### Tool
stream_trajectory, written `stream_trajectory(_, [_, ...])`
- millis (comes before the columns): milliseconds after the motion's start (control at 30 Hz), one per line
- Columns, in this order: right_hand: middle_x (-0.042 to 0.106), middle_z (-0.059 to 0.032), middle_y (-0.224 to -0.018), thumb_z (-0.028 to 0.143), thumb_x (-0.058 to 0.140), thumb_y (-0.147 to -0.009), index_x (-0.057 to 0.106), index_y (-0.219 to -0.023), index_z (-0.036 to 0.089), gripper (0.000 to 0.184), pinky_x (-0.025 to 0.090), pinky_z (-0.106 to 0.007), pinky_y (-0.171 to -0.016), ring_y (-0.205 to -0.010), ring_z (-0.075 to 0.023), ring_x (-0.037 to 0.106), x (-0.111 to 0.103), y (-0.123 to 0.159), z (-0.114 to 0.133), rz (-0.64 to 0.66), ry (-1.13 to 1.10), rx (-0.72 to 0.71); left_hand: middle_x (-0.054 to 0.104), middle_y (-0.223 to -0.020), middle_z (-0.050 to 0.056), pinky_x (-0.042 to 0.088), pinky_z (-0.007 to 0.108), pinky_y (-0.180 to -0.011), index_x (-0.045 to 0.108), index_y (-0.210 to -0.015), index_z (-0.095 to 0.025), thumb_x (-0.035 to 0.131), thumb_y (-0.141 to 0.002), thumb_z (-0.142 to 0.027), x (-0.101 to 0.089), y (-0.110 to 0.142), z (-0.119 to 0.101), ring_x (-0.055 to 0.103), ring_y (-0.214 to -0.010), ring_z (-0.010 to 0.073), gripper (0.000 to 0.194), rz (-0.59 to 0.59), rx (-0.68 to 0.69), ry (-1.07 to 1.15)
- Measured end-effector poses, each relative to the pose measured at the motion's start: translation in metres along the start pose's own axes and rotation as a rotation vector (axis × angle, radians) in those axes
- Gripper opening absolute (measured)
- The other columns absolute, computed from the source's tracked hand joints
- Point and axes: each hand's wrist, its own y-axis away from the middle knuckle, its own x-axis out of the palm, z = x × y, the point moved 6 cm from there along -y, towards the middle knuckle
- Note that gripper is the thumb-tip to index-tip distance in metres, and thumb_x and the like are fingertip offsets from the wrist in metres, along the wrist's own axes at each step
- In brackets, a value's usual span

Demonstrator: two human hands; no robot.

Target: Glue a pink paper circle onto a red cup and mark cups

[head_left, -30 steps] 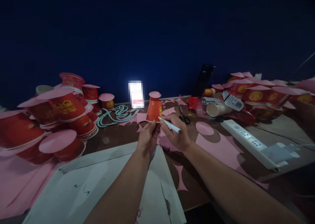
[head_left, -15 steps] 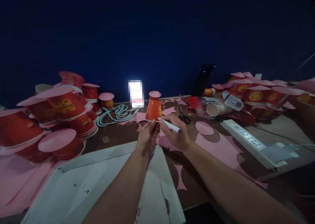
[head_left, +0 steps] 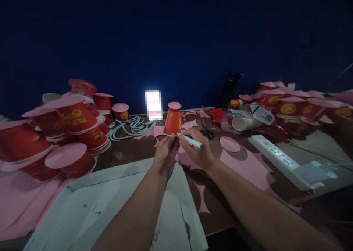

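Note:
An upside-down red paper cup [head_left: 173, 121] with a pink paper disc on top stands on pink paper [head_left: 187, 159] at the table's middle. My left hand [head_left: 164, 153] pinches the cup's rim at its near side, fingers closed. My right hand [head_left: 197, 150] grips a white pen [head_left: 191, 141], whose tip touches the cup's rim at the right. Both forearms reach in from the bottom of the view.
Piles of red cups capped with pink discs lie at the left [head_left: 68, 122] and the right [head_left: 289, 106]. Scissors [head_left: 206, 130], a coiled cable [head_left: 129, 128], a white power strip [head_left: 278, 157] and a white board [head_left: 110, 210] surround the hands. A lit phone [head_left: 153, 104] stands behind.
The view shifted slightly; both hands, the pen and the cup stay in nearly the same place.

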Motion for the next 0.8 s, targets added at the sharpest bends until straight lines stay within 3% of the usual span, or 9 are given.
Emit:
stream_trajectory(300, [0.067, -0.0032, -0.077, 0.026, 0.056, -0.085, 0.064, -0.083, 0.019, 0.01, 0.047, -0.029, -0.067, -0.071, -0.0164, 0.061, 0.0, -0.003, 0.002, 0.039, -0.001, 0.038, 0.063, -0.072, 0.002, 0.049, 0.02, -0.072, 0.063, -0.07, -0.012, 0.073, -0.068, -0.017, 0.001, 0.0, 0.0, 0.06, -0.068, 0.0077, 0.012, -0.004, -0.009, 0.017])
stream_trajectory(500, [0.067, -0.0033, -0.077, 0.026, 0.058, -0.083, 0.063, -0.082, 0.02, 0.008, 0.046, -0.032, -0.072, -0.074, -0.0179, 0.061, 0.0, -0.001, 0.003, -0.018, 0.064, 0.016, 0.063, -0.072, 0.003, 0.049, 0.02, -0.07, 0.062, -0.071, -0.011, 0.075, -0.068, -0.018, 0.0, -0.001, 0.001, 0.06, -0.067, 0.0078, 0.015, -0.015, -0.01, 0.019])
stream_trajectory(600, [0.068, -0.0051, -0.087, 0.028, 0.055, -0.085, 0.064, -0.092, 0.021, 0.013, 0.047, -0.033, -0.075, -0.081, -0.0187, 0.062, -0.002, 0.002, 0.001, -0.09, 0.011, 0.023, 0.063, -0.074, 0.003, 0.05, 0.019, -0.07, 0.063, -0.073, -0.011, 0.071, -0.072, -0.017, -0.001, -0.002, -0.001, 0.061, -0.067, 0.0073, 0.01, -0.049, -0.005, 0.054])
stream_trajectory(700, [0.066, -0.0042, -0.087, 0.032, 0.05, -0.089, 0.062, -0.105, 0.02, 0.023, 0.049, -0.028, -0.065, -0.071, -0.0144, 0.061, 0.001, 0.005, -0.015, -0.128, -0.193, 0.21, 0.065, -0.08, 0.003, 0.052, 0.02, -0.072, 0.063, -0.077, -0.011, 0.069, -0.073, -0.014, 0.0, -0.001, -0.003, 0.063, -0.071, 0.008, 0.008, -0.067, 0.014, 0.111])
stream_trajectory(800, [0.064, -0.0003, -0.076, 0.038, 0.053, -0.086, 0.062, -0.102, 0.019, 0.026, 0.043, -0.02, -0.047, -0.054, -0.0088, 0.054, 0.016, 0.009, -0.04, -0.114, -0.475, 0.554, 0.066, -0.085, 0.003, 0.053, 0.021, -0.073, 0.064, -0.082, -0.013, 0.069, -0.073, -0.013, 0.001, 0.002, -0.003, 0.065, -0.073, 0.0088, 0.01, -0.082, 0.012, 0.12])
